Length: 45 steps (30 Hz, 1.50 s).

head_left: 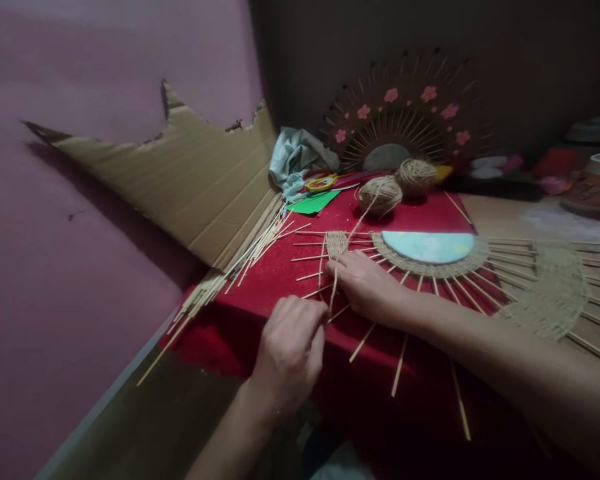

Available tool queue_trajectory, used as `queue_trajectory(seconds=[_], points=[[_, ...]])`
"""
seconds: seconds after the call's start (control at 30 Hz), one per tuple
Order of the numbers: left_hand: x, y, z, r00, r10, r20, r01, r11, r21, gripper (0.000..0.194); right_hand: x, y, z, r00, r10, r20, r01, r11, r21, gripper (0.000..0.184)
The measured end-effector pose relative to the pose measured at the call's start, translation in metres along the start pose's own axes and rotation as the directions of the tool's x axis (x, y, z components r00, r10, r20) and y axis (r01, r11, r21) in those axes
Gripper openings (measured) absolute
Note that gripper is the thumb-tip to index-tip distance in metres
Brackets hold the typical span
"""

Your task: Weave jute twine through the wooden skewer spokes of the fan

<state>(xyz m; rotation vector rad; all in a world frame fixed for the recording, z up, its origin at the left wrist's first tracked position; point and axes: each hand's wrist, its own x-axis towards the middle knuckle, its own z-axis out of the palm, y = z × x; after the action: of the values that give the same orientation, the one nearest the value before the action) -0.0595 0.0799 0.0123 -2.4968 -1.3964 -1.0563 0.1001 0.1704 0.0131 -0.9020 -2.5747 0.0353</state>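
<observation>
A half-round piece with a pale blue centre lies on a red cloth, thin wooden sticks fanning out from its woven jute rim. A small patch of woven twine sits on the leftmost sticks. My right hand rests on those sticks beside the patch, fingers pressed down. My left hand is closed in a pinch on a strand of jute twine that runs up to the patch. Another strand leads from the patch to a twine ball.
A second twine ball and a finished stick fan with pink flowers stand at the back. Loose sticks lie against a torn cardboard sheet. Yellow-handled scissors, green paper and a crumpled cloth sit behind. A pink wall is at left.
</observation>
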Motion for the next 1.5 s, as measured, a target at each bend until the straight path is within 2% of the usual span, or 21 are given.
queue_trajectory(seconds=[0.07, 0.13, 0.23, 0.3, 0.47, 0.57, 0.67, 0.77, 0.87, 1.03, 1.17, 1.27, 1.4, 1.5], points=[[0.006, 0.002, 0.003, 0.994, 0.070, 0.085, -0.064, 0.996, -0.065, 0.017, 0.000, 0.001, -0.001, 0.999, 0.039, -0.017, -0.037, 0.995, 0.096, 0.010], [0.014, 0.005, 0.006, 0.983, 0.108, 0.148, -0.098, 0.992, -0.078, 0.019, 0.000, 0.004, -0.003, 0.995, 0.103, -0.017, -0.094, 0.956, 0.276, 0.009], [0.026, 0.013, 0.014, 0.971, 0.148, 0.190, -0.133, 0.987, -0.091, 0.021, -0.001, 0.010, -0.008, 0.976, 0.218, 0.019, -0.194, 0.822, 0.535, 0.010], [0.031, 0.019, 0.020, 0.963, 0.175, 0.204, -0.160, 0.983, -0.087, 0.021, -0.001, 0.015, -0.011, 0.964, 0.262, 0.047, -0.229, 0.725, 0.649, 0.012], [0.032, 0.029, 0.031, 0.959, 0.182, 0.216, -0.166, 0.982, -0.092, 0.020, -0.001, 0.022, -0.016, 0.935, 0.335, 0.114, -0.283, 0.515, 0.809, 0.013], [0.028, 0.030, 0.028, 0.969, 0.154, 0.195, -0.118, 0.975, -0.187, 0.018, -0.002, 0.022, -0.015, 0.920, 0.365, 0.140, -0.306, 0.450, 0.839, 0.012], [0.027, 0.028, 0.018, 0.982, 0.109, 0.153, -0.056, 0.948, -0.313, 0.016, -0.003, 0.020, -0.015, 0.929, 0.333, 0.159, -0.315, 0.490, 0.813, 0.015], [0.029, 0.024, 0.007, 0.992, 0.049, 0.119, 0.004, 0.913, -0.408, 0.013, -0.004, 0.019, -0.020, 0.950, 0.275, 0.146, -0.290, 0.610, 0.737, 0.024], [0.032, 0.019, 0.000, 0.991, -0.066, 0.116, 0.112, 0.881, -0.460, 0.011, -0.005, 0.019, -0.030, 0.971, 0.161, 0.174, -0.236, 0.722, 0.650, 0.028], [0.032, 0.013, -0.003, 0.947, -0.288, 0.142, 0.320, 0.807, -0.496, 0.010, -0.013, 0.022, -0.046, 0.967, -0.028, 0.254, -0.128, 0.808, 0.575, 0.033], [0.029, 0.012, -0.003, 0.907, -0.380, 0.181, 0.413, 0.723, -0.554, 0.010, -0.024, 0.021, -0.053, 0.963, -0.012, 0.269, -0.143, 0.823, 0.550, 0.041], [0.026, 0.013, -0.002, 0.921, -0.346, 0.179, 0.387, 0.757, -0.527, 0.010, -0.033, 0.019, -0.058, 0.972, -0.004, 0.234, -0.129, 0.825, 0.550, 0.036], [0.019, 0.010, 0.000, 0.970, -0.177, 0.168, 0.234, 0.873, -0.427, 0.008, -0.044, 0.015, -0.061, 0.983, -0.038, 0.178, -0.043, 0.902, 0.429, 0.020], [0.012, 0.006, -0.001, 0.981, -0.084, 0.174, 0.144, 0.919, -0.367, 0.010, -0.050, 0.012, -0.058, 0.982, -0.087, 0.170, 0.018, 0.928, 0.372, 0.011]])
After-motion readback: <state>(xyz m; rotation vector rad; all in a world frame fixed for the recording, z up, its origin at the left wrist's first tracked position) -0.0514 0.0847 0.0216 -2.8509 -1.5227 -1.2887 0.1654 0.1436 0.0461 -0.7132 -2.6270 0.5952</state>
